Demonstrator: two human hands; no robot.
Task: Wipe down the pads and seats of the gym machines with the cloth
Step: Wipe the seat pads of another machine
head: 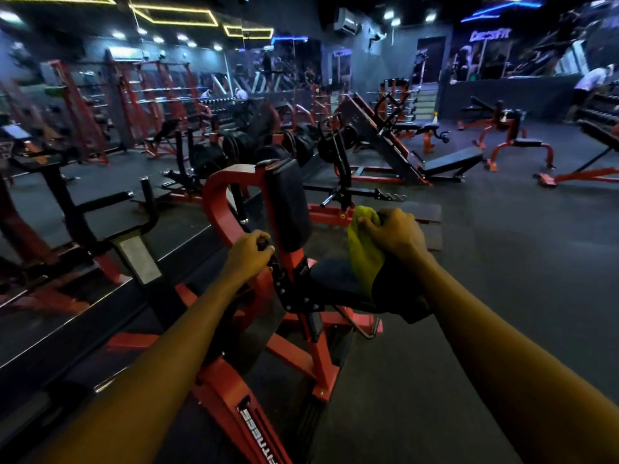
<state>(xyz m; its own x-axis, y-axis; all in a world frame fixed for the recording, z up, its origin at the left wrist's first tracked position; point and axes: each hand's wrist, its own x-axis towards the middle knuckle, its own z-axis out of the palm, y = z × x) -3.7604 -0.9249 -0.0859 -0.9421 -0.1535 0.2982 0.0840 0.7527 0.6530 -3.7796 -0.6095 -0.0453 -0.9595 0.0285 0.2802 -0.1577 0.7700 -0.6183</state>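
The machine (pixel 217 202) in front of the person has a red frame with a black upright pad (pixel 289 202) at twelve o'clock and a black seat (pixel 335 279) just below it. The left hand (pixel 249 251) is curled round a small dark knob (pixel 264 244) at the foot of the upright pad. The right hand (pixel 395 236) grips a bunched yellow-green cloth (pixel 363 252) over the seat's right side. The cloth hangs down from the fist and touches the seat. A dark shape lies under the right wrist, which may be the seat's edge, though the dim light leaves that unclear.

From the machine, a leg press (pixel 375 135) stands at one o'clock, with a black incline bench (pixel 452 162) just beside it. Further off, near two o'clock, a person in a white top (pixel 591 82) bends over a dumbbell rack (pixel 603 112). At ten o'clock are rows of red racks (pixel 77 105), blurred. A raised black platform (pixel 100 316) runs along the left at nine o'clock. The dark rubber floor (pixel 502 262) spreads out to the right.
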